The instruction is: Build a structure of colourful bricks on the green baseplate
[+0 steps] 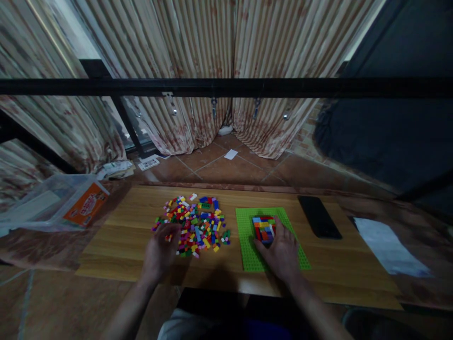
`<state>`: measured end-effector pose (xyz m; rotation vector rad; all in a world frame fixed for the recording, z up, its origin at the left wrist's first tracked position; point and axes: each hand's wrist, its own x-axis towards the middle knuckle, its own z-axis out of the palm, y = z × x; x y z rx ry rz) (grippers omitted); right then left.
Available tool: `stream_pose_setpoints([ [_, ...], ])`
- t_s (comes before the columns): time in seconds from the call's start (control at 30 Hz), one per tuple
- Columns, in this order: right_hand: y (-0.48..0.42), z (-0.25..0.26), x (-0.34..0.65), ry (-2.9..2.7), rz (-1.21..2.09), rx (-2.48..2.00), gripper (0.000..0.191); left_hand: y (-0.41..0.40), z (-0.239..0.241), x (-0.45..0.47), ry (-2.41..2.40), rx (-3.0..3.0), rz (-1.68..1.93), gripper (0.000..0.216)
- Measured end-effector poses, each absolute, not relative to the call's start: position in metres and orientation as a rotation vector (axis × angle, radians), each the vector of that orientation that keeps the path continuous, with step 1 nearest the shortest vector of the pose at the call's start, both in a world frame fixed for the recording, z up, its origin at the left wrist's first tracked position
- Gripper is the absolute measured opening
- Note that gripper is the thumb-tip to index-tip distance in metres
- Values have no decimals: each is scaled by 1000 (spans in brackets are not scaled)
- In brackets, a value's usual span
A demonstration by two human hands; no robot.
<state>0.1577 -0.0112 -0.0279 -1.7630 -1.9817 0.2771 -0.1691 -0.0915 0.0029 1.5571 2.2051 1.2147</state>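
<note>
Striped curtains and a black rail fill the back of the room, with tiled floor below, and up front sits a wooden worktop (116, 245). At its left edge lies a clear plastic box (42, 200). Moving right, a loose pile of bricks (198, 222) in many colours sits left of centre. The left hand (161, 252) hovers palm down on the pile's near-left fringe, fingers loosely spread; whether a brick is pinched beneath, I cannot tell. Next comes the green baseplate (247, 250), and on it a multicoloured brick block (262, 226). The right hand (283, 255) has its fingers closed against the block's near-right side, steadying it. Near the right edge lie a dark phone (319, 217) and a sheet of paper (385, 245).

This reads as a brick-picking step. The next move calls for one small brick singled out cleanly and the block held firm.
</note>
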Motion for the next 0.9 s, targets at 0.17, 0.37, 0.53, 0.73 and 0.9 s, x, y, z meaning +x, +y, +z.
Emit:
stream_pose_setpoints([
  [0.17, 15, -24, 184, -2233, 442, -1611, 86, -110, 2, -215, 2404, 1356, 1146, 31],
  [0.37, 39, -14, 191, -2409, 669, -1498, 96, -117, -5, -258, 2613, 1232, 1044, 34],
  [0.53, 52, -6, 186, -2506, 775, -1369, 100, -109, -14, -290, 2725, 1259, 906, 31],
  [0.73, 60, -5, 185, -2611, 777, -1320, 101, -86, -17, -311, 2787, 1350, 756, 34],
  [0.9, 60, -9, 184, -2623, 749, -1306, 102, -73, -27, -312, 2773, 1420, 740, 37],
])
